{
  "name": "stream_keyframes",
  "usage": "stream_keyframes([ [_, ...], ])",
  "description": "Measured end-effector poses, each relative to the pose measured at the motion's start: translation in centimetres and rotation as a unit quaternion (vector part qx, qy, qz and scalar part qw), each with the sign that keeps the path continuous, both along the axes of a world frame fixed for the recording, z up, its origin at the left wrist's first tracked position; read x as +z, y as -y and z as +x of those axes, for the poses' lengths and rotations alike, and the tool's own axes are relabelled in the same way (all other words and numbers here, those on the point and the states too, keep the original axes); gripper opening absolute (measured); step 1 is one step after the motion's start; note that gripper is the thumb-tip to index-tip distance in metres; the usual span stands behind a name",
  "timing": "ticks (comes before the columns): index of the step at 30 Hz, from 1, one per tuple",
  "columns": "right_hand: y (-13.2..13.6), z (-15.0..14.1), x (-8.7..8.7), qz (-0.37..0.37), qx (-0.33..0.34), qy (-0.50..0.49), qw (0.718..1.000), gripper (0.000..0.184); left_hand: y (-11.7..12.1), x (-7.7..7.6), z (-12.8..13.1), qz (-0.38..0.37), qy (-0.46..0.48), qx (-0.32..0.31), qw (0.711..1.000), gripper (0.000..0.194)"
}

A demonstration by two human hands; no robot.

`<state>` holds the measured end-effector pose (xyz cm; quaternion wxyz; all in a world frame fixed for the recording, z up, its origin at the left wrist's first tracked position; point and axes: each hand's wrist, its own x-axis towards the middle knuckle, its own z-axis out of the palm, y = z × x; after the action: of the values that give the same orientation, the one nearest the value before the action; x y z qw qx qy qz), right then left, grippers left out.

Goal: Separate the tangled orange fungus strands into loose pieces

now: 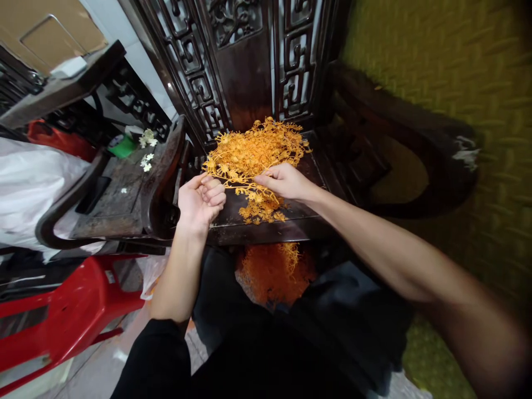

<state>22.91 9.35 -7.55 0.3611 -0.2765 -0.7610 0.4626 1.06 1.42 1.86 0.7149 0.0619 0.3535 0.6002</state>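
A tangled pile of orange artificial flower sprigs (260, 145) lies on the dark wooden chair seat (233, 233) in front of me. In front of the pile, one orange sprig (245, 185) stretches between my two hands. My left hand (200, 200) is closed, palm up, with thumb and forefinger pinched at the sprig's left end. Thumb and fingers of my right hand (286, 182) pinch the same sprig further right, their tips partly hidden. A cluster of orange flower heads (261, 208) hangs below the right hand near the seat's front edge.
Carved chair back (245, 72) rises behind the pile. To the left, another wooden seat (112, 219) carries a green tape roll (122, 146), pale flowers (147, 160) and a dark phone-like object (93, 195). A red plastic chair (83, 310) stands lower left; a curved armrest (432, 144) is right.
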Motion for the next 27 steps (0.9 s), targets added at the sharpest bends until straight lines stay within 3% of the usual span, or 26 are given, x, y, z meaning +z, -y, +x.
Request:
stream_keyframes([
  [7,0.3,1.6,0.0,-0.039,-0.039,0.001,0.998,0.069,-1.6,0.8,0.7,0.004,-0.015,0.015,1.0,0.03],
  [9,0.1,2.9,-0.4,-0.047,-0.059,0.004,0.997,0.068,-1.9,1.6,-0.2,0.017,-0.035,0.068,0.997,0.032],
  [12,-0.2,4.9,-1.2,-0.117,-0.121,-0.037,0.985,0.063,-2.1,3.0,-2.2,0.099,-0.067,0.198,0.973,0.035],
  [14,-0.5,5.7,-1.6,-0.204,-0.134,-0.087,0.966,0.059,-2.2,3.3,-2.9,0.088,-0.076,0.162,0.98,0.033],
  [17,-1.0,5.8,-1.8,-0.338,-0.086,-0.14,0.927,0.049,-2.2,2.6,-2.5,0.068,-0.054,0.082,0.993,0.031],
  [21,-1.8,5.6,-1.9,-0.451,-0.045,-0.154,0.878,0.029,-2.1,0.7,-1.5,0.057,-0.027,0.062,0.996,0.031],
  [23,-2.2,5.3,-2.2,-0.464,-0.03,-0.094,0.881,0.019,-2.1,-0.1,-1.3,0.049,-0.021,0.042,0.998,0.031],
  [24,-2.3,4.9,-2.4,-0.443,-0.027,-0.043,0.895,0.018,-2.0,-0.4,-1.2,0.051,-0.019,0.034,0.998,0.03],
  [27,-2.3,3.4,-3.5,-0.302,-0.051,0.128,0.943,0.024,-1.8,-0.9,-1.1,0.056,-0.024,0.02,0.998,0.031],
])
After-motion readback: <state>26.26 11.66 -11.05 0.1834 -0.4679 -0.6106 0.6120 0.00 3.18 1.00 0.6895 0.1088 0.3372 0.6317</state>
